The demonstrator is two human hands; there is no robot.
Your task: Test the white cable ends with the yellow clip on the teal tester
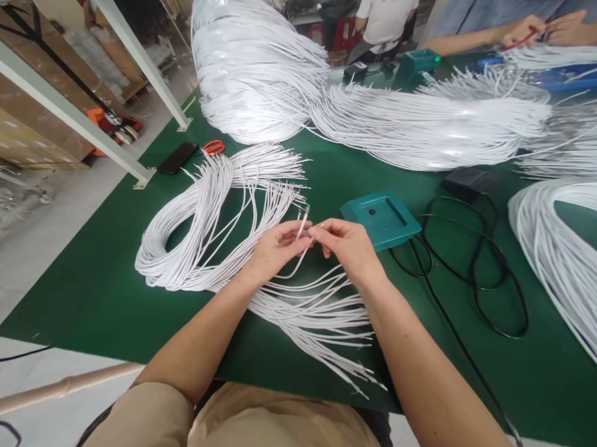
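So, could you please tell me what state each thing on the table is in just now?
left hand: closed on a white wire, tip up
right hand: pinching the same wire
wire bundle: coiled, ends fanned loose
green box: flat, untouched
black cable: looped, slack
scissors: lying closed
phone: flat, screen dark

The left hand [278, 246] and right hand [347, 244] pinch one white cable [302, 224] between them. A teal box [381, 219] sits at the right hand's two o'clock, a cable coil [199, 235] at the left hand's nine.
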